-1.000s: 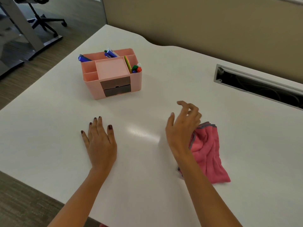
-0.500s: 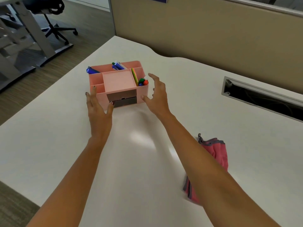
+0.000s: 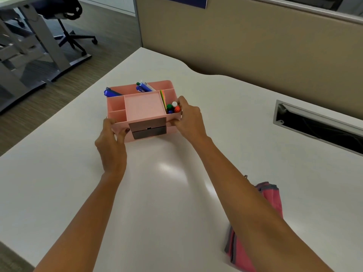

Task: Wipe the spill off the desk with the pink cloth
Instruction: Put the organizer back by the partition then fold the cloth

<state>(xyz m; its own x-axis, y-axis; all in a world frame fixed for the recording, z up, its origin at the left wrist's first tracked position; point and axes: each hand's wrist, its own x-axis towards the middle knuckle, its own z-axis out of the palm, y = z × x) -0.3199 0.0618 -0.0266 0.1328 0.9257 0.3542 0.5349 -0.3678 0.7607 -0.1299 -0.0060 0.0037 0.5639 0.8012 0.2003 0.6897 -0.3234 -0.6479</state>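
The pink cloth (image 3: 273,201) with a grey hem lies crumpled on the white desk (image 3: 59,183) at the lower right, partly hidden under my right forearm. No hand touches it. My left hand (image 3: 112,146) grips the front left corner of a pink desk organiser (image 3: 143,107). My right hand (image 3: 188,118) grips its front right corner. The organiser holds blue pens, coloured pins and a pink note pad, with two dark drawers in front. I cannot make out a spill on the desk, only a bright glare patch.
A metal-rimmed cable slot (image 3: 314,124) is cut into the desk at the right. A beige partition (image 3: 255,46) stands behind the desk. To the left, beyond the desk edge, are wooden floor, another desk's legs and an office chair (image 3: 66,20).
My right hand left the cloth and both hands reached forward to the organiser. They now grip its two front corners. The cloth stays where it lay.
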